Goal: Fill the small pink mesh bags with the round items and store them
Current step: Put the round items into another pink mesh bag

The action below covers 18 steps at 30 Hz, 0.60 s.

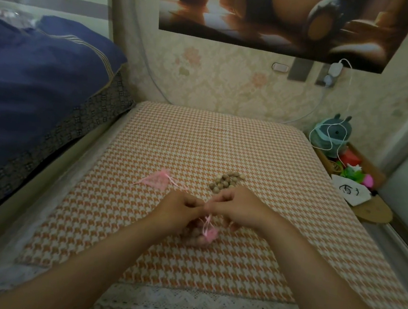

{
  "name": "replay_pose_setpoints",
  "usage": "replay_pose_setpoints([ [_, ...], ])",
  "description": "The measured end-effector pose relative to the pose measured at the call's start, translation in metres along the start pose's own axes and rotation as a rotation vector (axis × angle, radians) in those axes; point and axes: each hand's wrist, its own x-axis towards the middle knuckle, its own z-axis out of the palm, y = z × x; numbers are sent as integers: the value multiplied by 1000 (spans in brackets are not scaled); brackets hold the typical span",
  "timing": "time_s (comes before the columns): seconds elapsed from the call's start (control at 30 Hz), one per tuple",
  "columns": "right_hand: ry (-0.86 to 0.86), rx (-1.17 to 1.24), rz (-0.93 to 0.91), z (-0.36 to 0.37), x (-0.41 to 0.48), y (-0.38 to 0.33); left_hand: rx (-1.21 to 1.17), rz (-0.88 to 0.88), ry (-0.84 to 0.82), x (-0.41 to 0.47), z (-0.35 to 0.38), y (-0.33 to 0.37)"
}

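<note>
- the filled pink mesh bag (199, 237) lies on the desk (209, 277) right under the hands, with the round beige pieces bunched inside it
- grip: the left hand (179, 208) and right hand (239, 206) both have their fingers curled in, meeting just above the bag, and as far as I can tell each is pinching the pink drawstring (207, 222)
- biggest risk imo: pull the two ends unevenly and the neck stays half open, so pieces roll out the moment the bag gets lifted
- pulling too hard could tear the thin mesh or snap the string, because the load inside is lumpy
- lifting by the string before it's cinched would swing the bag and tip it mouth-down
- anything that escapes will roll on the houndstooth cloth, maybe off the edge towards the bed (40, 90)
- orientation: the long axis looks roughly left to right, full belly on the left, pink frill and mouth on the right, string rising up to the fingers (the hands partly hide it, so not 100% sure)
- further back, the loose pile of round pieces (228, 181) sits just beyond the right hand, so a stray elbow could scatter it
- the empty pink mesh bags (158, 181) lie flat to the left of that pile, apart from it
</note>
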Motion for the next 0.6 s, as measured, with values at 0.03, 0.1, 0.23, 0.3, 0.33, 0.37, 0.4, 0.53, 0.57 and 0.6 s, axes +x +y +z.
replay_pose_setpoints([
  [0.03, -13, -36, 2, 3, -1, 0, -10, -5, 11, 0, -1, 1],
  [0.1, -21, -77, 20, 8, -2, -1, -53, -24, 38, 0, -1, 2],
  [0.23, -21, -41, 92, 13, -1, 1, -67, -34, 14, -2, -2, 7],
  [0.3, -6, 50, 135, 15, -1, 2, -51, -34, 19, -3, -3, 10],
  [0.33, 8, 90, 155, 15, -1, 2, -38, -33, 29, -3, -4, 10],
  [0.37, 22, 121, 171, 16, 0, 3, -24, -32, 41, -3, -3, 9],
  [0.4, 36, 151, 188, 16, 0, 3, -8, -30, 53, -4, -3, 9],
  [0.53, 80, 319, 298, 19, 3, 5, 230, 51, 39, -8, -9, 6],
  [0.57, 89, 362, 329, 21, 4, 6, 329, 76, 5, -11, -12, 5],
  [0.6, 94, 401, 352, 23, 6, 6, 404, 91, -23, -14, -13, 5],
])
